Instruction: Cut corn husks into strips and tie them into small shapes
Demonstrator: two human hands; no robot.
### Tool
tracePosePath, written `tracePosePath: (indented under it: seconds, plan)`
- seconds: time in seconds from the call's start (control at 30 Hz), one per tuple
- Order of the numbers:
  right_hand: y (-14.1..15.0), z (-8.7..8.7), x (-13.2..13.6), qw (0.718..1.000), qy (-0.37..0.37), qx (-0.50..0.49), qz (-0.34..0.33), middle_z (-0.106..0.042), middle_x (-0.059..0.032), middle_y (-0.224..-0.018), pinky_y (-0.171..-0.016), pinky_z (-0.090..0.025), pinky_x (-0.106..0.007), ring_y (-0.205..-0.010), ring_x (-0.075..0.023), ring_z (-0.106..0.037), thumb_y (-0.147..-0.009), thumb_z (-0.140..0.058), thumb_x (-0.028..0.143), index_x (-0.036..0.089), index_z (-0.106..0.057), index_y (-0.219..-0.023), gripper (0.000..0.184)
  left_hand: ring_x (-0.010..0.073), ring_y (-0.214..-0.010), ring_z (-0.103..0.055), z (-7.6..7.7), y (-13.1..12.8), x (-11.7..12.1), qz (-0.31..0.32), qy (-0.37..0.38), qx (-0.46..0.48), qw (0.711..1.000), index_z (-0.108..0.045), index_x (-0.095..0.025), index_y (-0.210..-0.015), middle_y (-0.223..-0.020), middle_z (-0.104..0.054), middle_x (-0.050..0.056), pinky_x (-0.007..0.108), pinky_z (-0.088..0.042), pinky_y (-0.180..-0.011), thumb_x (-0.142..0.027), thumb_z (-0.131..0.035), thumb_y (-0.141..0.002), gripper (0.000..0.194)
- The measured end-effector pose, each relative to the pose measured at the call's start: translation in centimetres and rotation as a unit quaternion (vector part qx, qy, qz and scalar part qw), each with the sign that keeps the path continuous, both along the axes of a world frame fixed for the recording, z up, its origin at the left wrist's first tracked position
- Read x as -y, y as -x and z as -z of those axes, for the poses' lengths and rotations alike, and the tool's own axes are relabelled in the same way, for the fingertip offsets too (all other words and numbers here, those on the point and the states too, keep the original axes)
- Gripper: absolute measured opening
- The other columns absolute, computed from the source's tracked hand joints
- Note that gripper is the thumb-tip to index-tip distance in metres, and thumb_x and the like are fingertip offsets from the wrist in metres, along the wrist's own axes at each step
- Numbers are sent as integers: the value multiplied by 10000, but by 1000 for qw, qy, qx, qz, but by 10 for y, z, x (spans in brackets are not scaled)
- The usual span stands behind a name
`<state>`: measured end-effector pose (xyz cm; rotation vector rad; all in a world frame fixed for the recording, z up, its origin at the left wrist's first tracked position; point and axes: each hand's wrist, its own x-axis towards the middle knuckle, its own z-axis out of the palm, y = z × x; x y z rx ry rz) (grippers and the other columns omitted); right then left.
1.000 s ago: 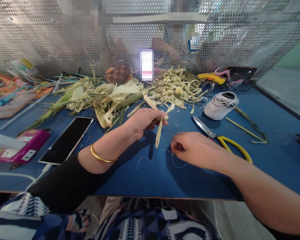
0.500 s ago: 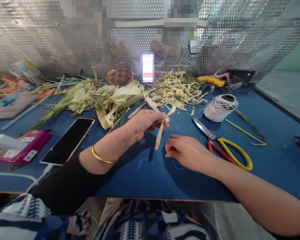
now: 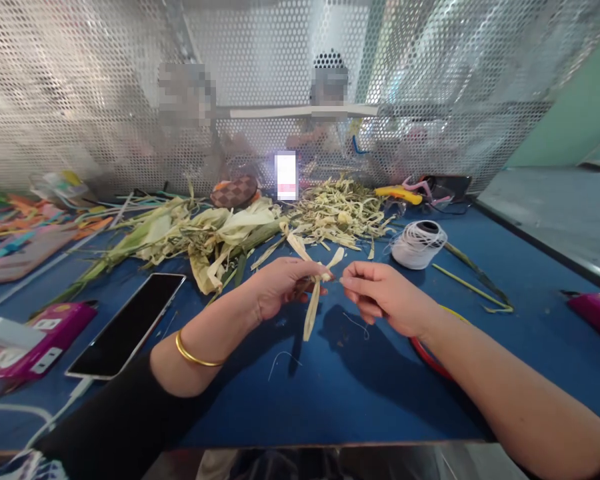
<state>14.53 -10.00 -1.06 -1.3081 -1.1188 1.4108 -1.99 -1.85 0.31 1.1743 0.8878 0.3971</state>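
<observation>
My left hand [image 3: 293,283], a gold bangle on its wrist, is closed on a small bundle of pale corn husk strips [image 3: 311,313]. The strips stick out above and below the fingers. Close on its right, my right hand [image 3: 380,290] pinches a fine white thread [image 3: 356,324] at the bundle; a length of it seems to hang below the fingers. My right forearm partly covers the scissors, leaving only a bit of the red handle [image 3: 427,360] and the yellow one in sight. Behind the right hand stands a spool of white thread [image 3: 419,244].
Corn husks [image 3: 240,227] and a heap of shredded husk [image 3: 345,210] lie along the perforated screen. To the left are a phone [image 3: 130,327] on a cable and a magenta box [image 3: 55,333]. Thin stalks [image 3: 473,288] lie at right. People are visible beyond the screen.
My right hand has come up from the table to the husk bundle, beside my left hand. Its forearm now covers most of the scissors. The camera view has tilted upward.
</observation>
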Motion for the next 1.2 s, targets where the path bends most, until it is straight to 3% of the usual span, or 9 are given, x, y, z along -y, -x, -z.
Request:
tracePosePath:
  seconds: [0.1,0.27,0.43,0.57,0.7,0.9,1.2]
  plan:
    - [-2,-1,-2,1000,7,6,4,-513,73,-535,-319,-135,-184,-302,5,-252,-685,-700,400,179,-488,-668,306,131,-665,-646,1,0,0,20,18,18,999,-694,-136,-711,-760,-706,45,191,-428,-544,-299,-759,-594,211]
    - [-2,-1,-4,998,32,46,11,-475,74,-490,-339,-75,-205,-320,-3,-238,-672,-678,380,158,-565,-705,252,155,-675,-660,2,0,3,74,17,4,997,-707,-129,-738,-731,-711,62,223,-457,-607,-310,-759,-592,239]
    - [-6,-1,-4,997,17,76,11,-339,108,-403,-354,-95,-213,-348,-31,-214,-677,-654,352,169,-573,-679,201,162,-691,-665,1,2,2,85,14,5,996,-720,-135,-730,-736,-718,58,225,-468,-618,-333,-756,-593,243]
    - [-10,-2,-3,990,-10,142,2,-333,109,-407,-378,-128,-210,-372,-39,-213,-700,-624,326,183,-537,-656,174,170,-711,-673,0,3,0,77,20,9,997,-722,-128,-734,-715,-708,55,211,-467,-594,-325,-769,-589,249]
    - [-12,-1,-3,973,-35,230,-3,-359,94,-447,-410,-185,-210,-415,-52,-266,-703,-620,301,175,-554,-661,148,182,-770,-674,-3,3,2,72,19,7,997,-717,-131,-742,-750,-715,64,217,-470,-614,-323,-785,-567,268]
    - [-12,0,-3,960,-79,268,-28,-490,50,-546,-479,-264,-223,-507,-81,-371,-728,-625,332,170,-599,-689,169,153,-687,-657,-5,2,6,100,4,-36,994,-709,-130,-717,-651,-690,48,203,-439,-573,-308,-735,-609,209]
    - [-14,0,-3,961,-115,237,-84,-525,52,-611,-502,-283,-215,-543,-94,-423,-737,-669,303,204,-598,-886,193,143,-686,-663,-3,2,4,136,7,-48,990,-708,-143,-698,-674,-701,45,199,-436,-583,-297,-704,-631,168]
